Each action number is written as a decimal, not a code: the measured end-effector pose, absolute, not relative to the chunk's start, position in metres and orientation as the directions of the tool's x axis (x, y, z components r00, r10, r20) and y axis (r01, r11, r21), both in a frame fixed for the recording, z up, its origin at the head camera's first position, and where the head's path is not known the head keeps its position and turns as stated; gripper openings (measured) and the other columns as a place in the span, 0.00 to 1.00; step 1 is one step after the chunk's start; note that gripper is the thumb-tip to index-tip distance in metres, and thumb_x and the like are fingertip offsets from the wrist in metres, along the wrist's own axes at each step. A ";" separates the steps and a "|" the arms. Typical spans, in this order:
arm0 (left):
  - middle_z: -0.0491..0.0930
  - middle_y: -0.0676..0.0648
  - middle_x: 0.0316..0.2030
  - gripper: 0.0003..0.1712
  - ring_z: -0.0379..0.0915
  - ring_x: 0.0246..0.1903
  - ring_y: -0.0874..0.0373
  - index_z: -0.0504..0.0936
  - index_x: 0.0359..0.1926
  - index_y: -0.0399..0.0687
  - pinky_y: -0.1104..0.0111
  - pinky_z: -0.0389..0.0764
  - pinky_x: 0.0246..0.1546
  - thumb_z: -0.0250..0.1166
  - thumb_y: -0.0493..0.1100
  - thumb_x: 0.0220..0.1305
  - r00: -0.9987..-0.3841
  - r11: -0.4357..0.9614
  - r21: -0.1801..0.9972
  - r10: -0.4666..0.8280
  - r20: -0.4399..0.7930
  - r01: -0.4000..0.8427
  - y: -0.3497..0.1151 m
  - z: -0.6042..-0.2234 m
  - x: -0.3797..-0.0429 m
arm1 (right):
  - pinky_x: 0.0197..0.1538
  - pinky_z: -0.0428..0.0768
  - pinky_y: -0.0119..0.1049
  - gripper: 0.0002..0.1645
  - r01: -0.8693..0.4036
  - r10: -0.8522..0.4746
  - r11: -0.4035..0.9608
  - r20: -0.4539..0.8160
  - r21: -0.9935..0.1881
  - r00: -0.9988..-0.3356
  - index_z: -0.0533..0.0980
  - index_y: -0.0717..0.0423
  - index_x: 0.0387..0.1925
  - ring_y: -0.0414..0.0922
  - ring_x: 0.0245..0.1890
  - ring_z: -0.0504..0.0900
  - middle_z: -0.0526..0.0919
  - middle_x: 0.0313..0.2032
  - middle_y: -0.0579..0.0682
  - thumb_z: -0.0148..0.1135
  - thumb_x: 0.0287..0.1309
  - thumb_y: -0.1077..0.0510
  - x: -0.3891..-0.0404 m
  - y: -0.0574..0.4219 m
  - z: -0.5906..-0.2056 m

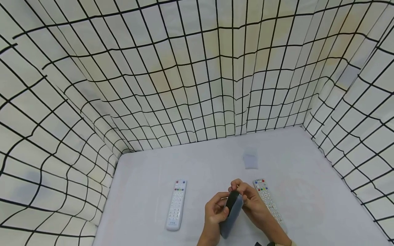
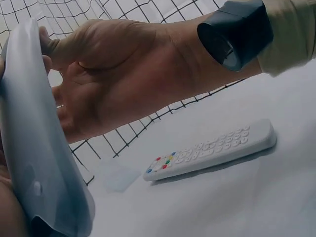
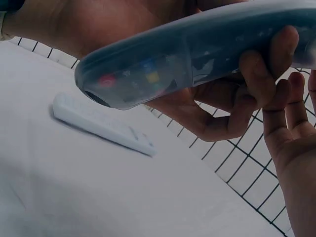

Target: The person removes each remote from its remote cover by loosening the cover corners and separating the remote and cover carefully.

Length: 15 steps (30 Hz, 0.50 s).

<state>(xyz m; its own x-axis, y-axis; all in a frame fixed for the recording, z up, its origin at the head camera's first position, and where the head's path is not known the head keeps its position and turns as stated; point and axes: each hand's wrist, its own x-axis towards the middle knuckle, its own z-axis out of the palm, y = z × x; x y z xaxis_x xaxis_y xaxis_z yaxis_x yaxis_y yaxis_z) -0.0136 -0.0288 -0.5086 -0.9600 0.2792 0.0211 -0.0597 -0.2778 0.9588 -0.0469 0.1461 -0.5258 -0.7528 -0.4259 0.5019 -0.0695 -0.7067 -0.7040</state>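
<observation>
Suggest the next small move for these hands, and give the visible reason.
Perhaps ease the translucent cover along the dark remote's upper end with the right hand: its fingers are curled at that end, while the left hand grips the remote's side.

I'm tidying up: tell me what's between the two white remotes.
Between the left white remote and the right white remote, the head view shows the left hand, right hand and the dark remote they hold.

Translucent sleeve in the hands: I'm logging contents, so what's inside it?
A dark remote; red, blue and yellow buttons show dimly through the sleeve. Fingers cover part of it, so whatever lies beneath them cannot be seen.
</observation>
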 end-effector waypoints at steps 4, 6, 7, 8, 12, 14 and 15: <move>0.92 0.53 0.43 0.21 0.85 0.45 0.61 0.77 0.60 0.30 0.70 0.78 0.50 0.61 0.39 0.72 -0.963 -0.337 0.940 0.267 0.042 -0.053 -0.030 -0.508 -0.012 | 0.70 0.69 0.35 0.17 -0.049 -0.443 -0.722 0.516 -0.690 -0.733 0.79 0.46 0.55 0.40 0.62 0.69 0.68 0.58 0.41 0.44 0.78 0.56 -0.048 0.142 -0.525; 0.92 0.52 0.44 0.19 0.86 0.47 0.60 0.79 0.59 0.33 0.70 0.78 0.50 0.63 0.40 0.73 -0.963 -0.366 0.929 0.266 0.041 -0.061 -0.031 -0.508 -0.012 | 0.70 0.68 0.35 0.18 -0.048 -0.451 -0.722 0.521 -0.690 -0.725 0.80 0.47 0.55 0.40 0.63 0.68 0.68 0.58 0.41 0.44 0.78 0.56 -0.048 0.142 -0.525; 0.92 0.52 0.44 0.18 0.86 0.48 0.60 0.80 0.58 0.35 0.70 0.78 0.50 0.63 0.41 0.73 -0.963 -0.380 0.922 0.266 0.040 -0.067 -0.031 -0.509 -0.012 | 0.70 0.68 0.35 0.18 -0.045 -0.456 -0.722 0.524 -0.691 -0.720 0.80 0.47 0.55 0.40 0.63 0.68 0.68 0.58 0.40 0.44 0.78 0.56 -0.048 0.142 -0.525; 0.92 0.52 0.44 0.17 0.85 0.48 0.60 0.81 0.58 0.38 0.69 0.78 0.51 0.63 0.41 0.73 -0.963 -0.391 0.917 0.267 0.031 -0.079 -0.031 -0.509 -0.012 | 0.70 0.68 0.35 0.18 -0.041 -0.461 -0.721 0.524 -0.691 -0.716 0.80 0.46 0.55 0.40 0.63 0.68 0.68 0.59 0.40 0.44 0.78 0.56 -0.048 0.142 -0.526; 0.92 0.54 0.43 0.13 0.85 0.44 0.63 0.84 0.55 0.51 0.70 0.81 0.46 0.62 0.39 0.72 -0.964 -0.428 0.894 0.267 -0.014 -0.132 -0.032 -0.510 -0.011 | 0.69 0.68 0.35 0.18 -0.064 -0.471 -0.705 0.533 -0.707 -0.703 0.79 0.46 0.55 0.41 0.63 0.67 0.68 0.58 0.40 0.43 0.79 0.56 -0.046 0.142 -0.527; 0.92 0.55 0.42 0.14 0.85 0.41 0.64 0.85 0.54 0.53 0.69 0.82 0.44 0.61 0.38 0.73 -0.960 -0.441 0.885 0.278 -0.020 -0.146 -0.032 -0.511 -0.011 | 0.65 0.71 0.35 0.16 -0.107 -0.464 -0.675 0.533 -0.730 -0.708 0.78 0.47 0.54 0.41 0.61 0.69 0.69 0.57 0.41 0.44 0.79 0.57 -0.044 0.142 -0.526; 0.92 0.55 0.43 0.14 0.85 0.39 0.64 0.85 0.54 0.53 0.69 0.83 0.42 0.60 0.38 0.73 -0.958 -0.444 0.884 0.288 -0.014 -0.146 -0.032 -0.512 -0.012 | 0.63 0.72 0.36 0.15 -0.137 -0.456 -0.654 0.532 -0.744 -0.714 0.78 0.48 0.53 0.41 0.59 0.69 0.69 0.56 0.41 0.44 0.79 0.57 -0.044 0.143 -0.525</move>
<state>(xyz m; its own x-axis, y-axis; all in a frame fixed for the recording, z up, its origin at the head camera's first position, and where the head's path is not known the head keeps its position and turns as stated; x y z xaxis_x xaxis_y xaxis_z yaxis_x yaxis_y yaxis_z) -0.0116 -0.0320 -0.5120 -0.9575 0.2881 -0.0137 -0.1463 -0.4439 0.8841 -0.0436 0.1427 -0.5254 -0.7139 -0.4558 0.5316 -0.1368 -0.6537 -0.7443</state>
